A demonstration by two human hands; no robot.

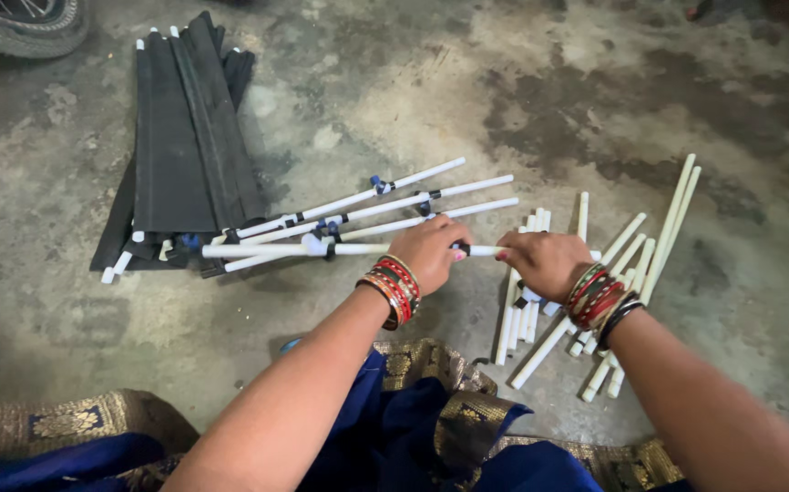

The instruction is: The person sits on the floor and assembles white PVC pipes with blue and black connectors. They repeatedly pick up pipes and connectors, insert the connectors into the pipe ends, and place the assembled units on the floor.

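Near the blue-and-gold cloth (413, 428), the left hand (431, 252) and the right hand (545, 261) each close around one thin white plastic rod (358, 249), mid-floor. The rod appears light, stiff and smooth; grip beside its black clip joint (461, 248). Loose white rods (595, 292) lie right. Folded black fabric panels (185, 146) lie far left.

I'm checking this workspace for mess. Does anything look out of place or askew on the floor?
Mostly the loose white rods: they lie scattered and crossing on the stained concrete floor, under the right hand. The black fabric bundle lies folded. Both hands, left hand included, grip one rod.
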